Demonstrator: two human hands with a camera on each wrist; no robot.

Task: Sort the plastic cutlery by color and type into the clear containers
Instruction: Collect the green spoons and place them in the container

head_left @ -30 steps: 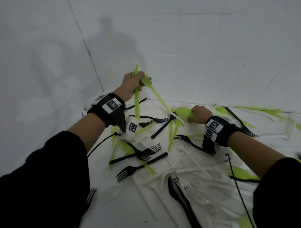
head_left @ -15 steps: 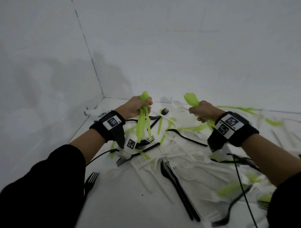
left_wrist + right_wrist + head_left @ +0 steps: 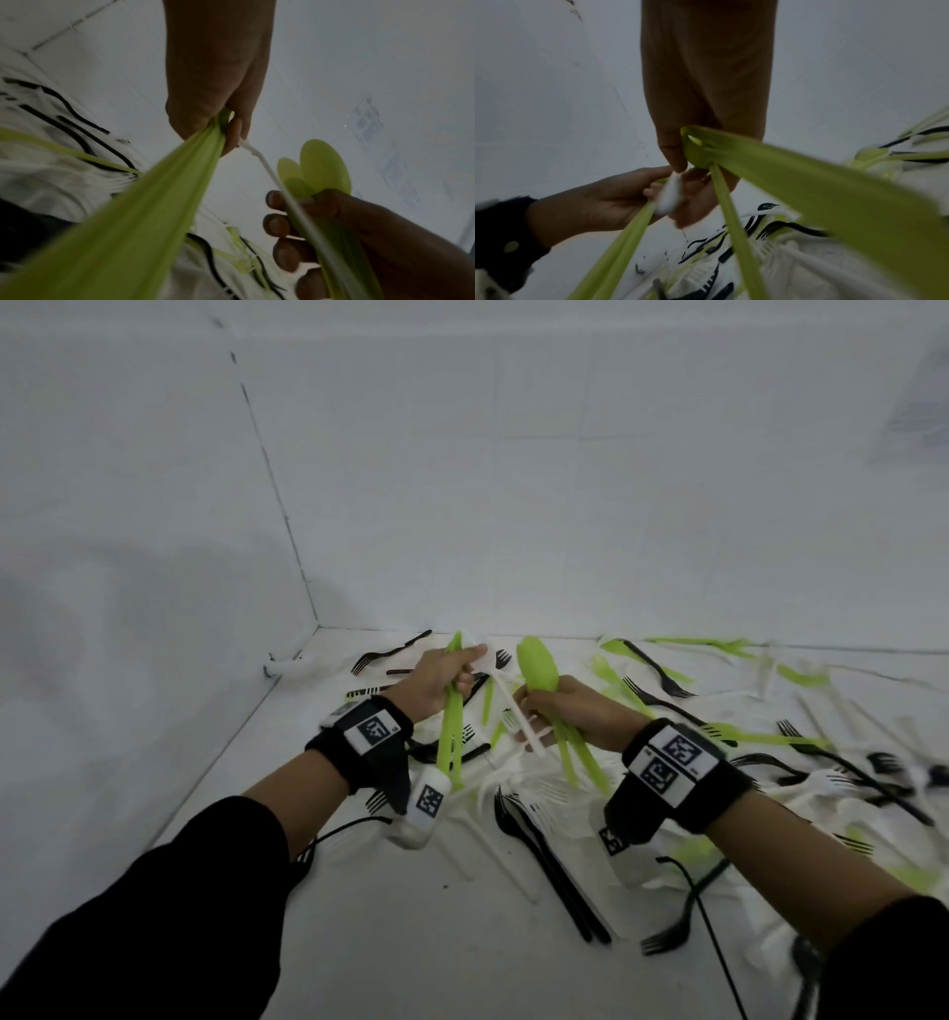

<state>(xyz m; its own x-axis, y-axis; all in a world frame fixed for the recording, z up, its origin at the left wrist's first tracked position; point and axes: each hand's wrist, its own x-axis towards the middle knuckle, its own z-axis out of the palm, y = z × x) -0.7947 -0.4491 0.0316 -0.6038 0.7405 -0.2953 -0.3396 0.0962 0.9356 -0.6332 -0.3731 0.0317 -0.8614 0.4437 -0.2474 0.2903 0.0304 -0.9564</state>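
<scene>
From the head view, our left hand [image 3: 436, 680] gripped green cutlery [image 3: 452, 737] with its handles hanging, our right hand [image 3: 570, 711] clamped green spoons [image 3: 536, 662], and a white piece [image 3: 518, 716] bridged both above the table [image 3: 411, 942].

The left wrist view showed our fingers [image 3: 279, 225] curled round the handles.

In the right wrist view everything blurred; we judged these pieces light, thin, slippery, best bunched at the handles.
</scene>
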